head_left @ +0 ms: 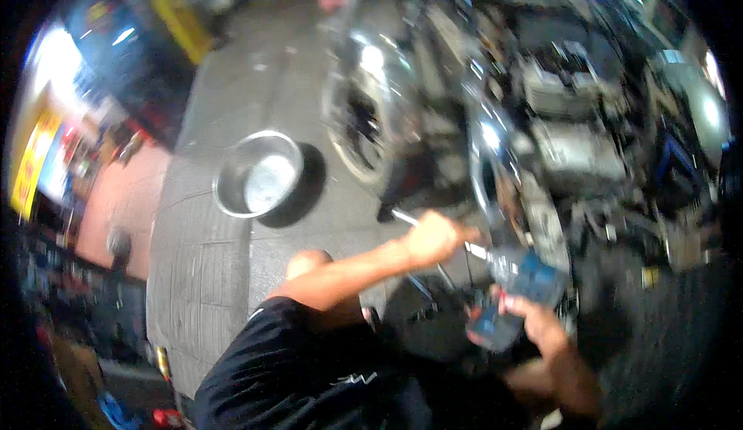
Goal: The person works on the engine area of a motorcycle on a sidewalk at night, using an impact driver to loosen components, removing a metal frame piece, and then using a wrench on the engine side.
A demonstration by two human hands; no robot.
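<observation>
My right hand (534, 320) is wrapped round the grip of a blue and grey cordless power driver (534, 274). The driver's silver nose points left, toward my other hand. My left hand (433, 239) is closed round a thin silver metal rod (404, 216), whose end sticks out past the fist on the far left side. Whether the rod joins the driver's nose is blurred and partly hidden by my fingers. Just beyond and right of my hands stands a partly stripped motorcycle (557, 151), with its wheel (362, 128) to the left.
A round metal basin (259, 174) rests on the grey tiled floor (201, 275) left of the wheel. Dark, unclear items lie on the ground (422, 306) below my hands. Cluttered shelves (85, 291) line the left side, and a yellow post (176, 12) stands farther back.
</observation>
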